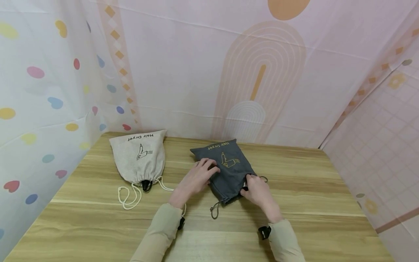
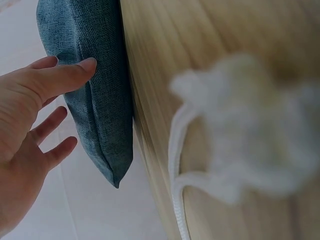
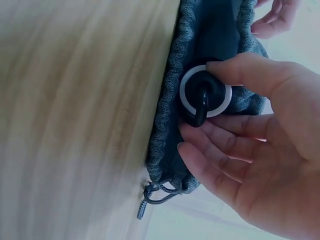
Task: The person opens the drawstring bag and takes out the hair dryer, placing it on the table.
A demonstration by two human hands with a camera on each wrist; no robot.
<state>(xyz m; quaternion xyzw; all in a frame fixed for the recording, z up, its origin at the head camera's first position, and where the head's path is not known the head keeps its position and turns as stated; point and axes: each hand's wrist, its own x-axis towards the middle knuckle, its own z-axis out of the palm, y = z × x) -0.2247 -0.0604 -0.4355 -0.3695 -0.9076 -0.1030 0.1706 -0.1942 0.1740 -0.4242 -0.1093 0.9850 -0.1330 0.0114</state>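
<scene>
Left hand [image 1: 199, 175]: touched a dark-grey cloth drawstring bag [image 1: 228, 178]
Right hand [image 1: 257, 189]: pinched a black-and-white object [image 1: 245, 188]
Off-white cloth drawstring bag [image 1: 139, 163]: lay leftward

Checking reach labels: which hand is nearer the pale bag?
Left. The left hand is right of the pale bag, at the dark bag; the right hand is farther right, at the dark bag's mouth.
</scene>
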